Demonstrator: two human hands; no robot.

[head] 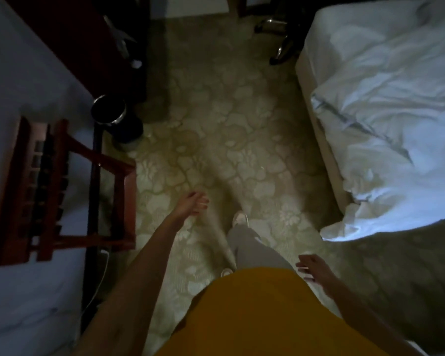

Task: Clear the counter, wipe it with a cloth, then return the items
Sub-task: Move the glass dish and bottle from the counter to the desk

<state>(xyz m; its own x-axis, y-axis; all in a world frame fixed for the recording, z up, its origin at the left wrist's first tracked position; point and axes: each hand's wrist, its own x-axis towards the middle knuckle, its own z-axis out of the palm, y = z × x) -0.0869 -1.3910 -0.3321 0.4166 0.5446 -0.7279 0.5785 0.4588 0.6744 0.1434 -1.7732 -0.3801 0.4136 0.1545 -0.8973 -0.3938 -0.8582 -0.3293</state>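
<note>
I stand on a patterned carpet in a dim room, looking down at my own legs and feet. My left hand (194, 202) hangs out in front of me over the carpet with fingers loosely spread and holds nothing. Low at my right side, my right hand (312, 268) has relaxed fingers and is also empty. A dark wooden desk or counter (70, 34) stands at the upper left; a few small things lie on it, too dark to make out. No cloth is in view.
A red-brown wooden luggage rack (62, 191) stands against the left wall. Beside it is a dark round bin (113, 116). A bed with rumpled white linen (391, 111) fills the right side. Chair legs with castors (280, 47) show at the top.
</note>
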